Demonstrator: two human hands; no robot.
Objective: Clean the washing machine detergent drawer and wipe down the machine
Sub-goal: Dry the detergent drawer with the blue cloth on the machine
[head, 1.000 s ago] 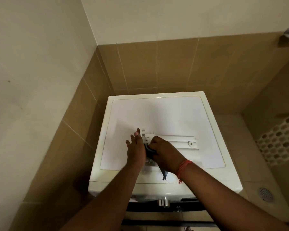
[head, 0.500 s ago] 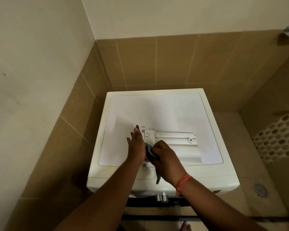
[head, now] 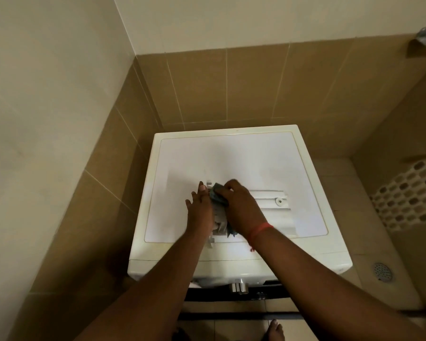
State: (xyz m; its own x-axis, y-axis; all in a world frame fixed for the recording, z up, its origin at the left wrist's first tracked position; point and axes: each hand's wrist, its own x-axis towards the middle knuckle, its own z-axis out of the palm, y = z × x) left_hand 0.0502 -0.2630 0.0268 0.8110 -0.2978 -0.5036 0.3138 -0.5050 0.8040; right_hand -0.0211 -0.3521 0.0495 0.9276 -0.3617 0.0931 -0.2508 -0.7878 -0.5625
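A white washing machine (head: 236, 158) stands in a tiled corner, seen from above. The white detergent drawer (head: 271, 196) lies taken out on the machine's lid. My left hand (head: 201, 209) rests with straight fingers against the drawer's left end. My right hand (head: 241, 205) grips a dark blue-grey cloth (head: 217, 194) and presses it onto the drawer's left part. A tail of the cloth hangs out below the wrist. Both hands hide much of the drawer's left end.
Tan tiled walls close in on the left and behind. The control knob (head: 239, 286) shows on the machine's front. A floor drain (head: 383, 271) sits on the right. A patterned mosaic wall (head: 408, 195) is on the right. My bare foot (head: 276, 331) shows below.
My right hand has slid the cloth away from me along the drawer's left end, toward its far corner. My left hand has stayed against the drawer.
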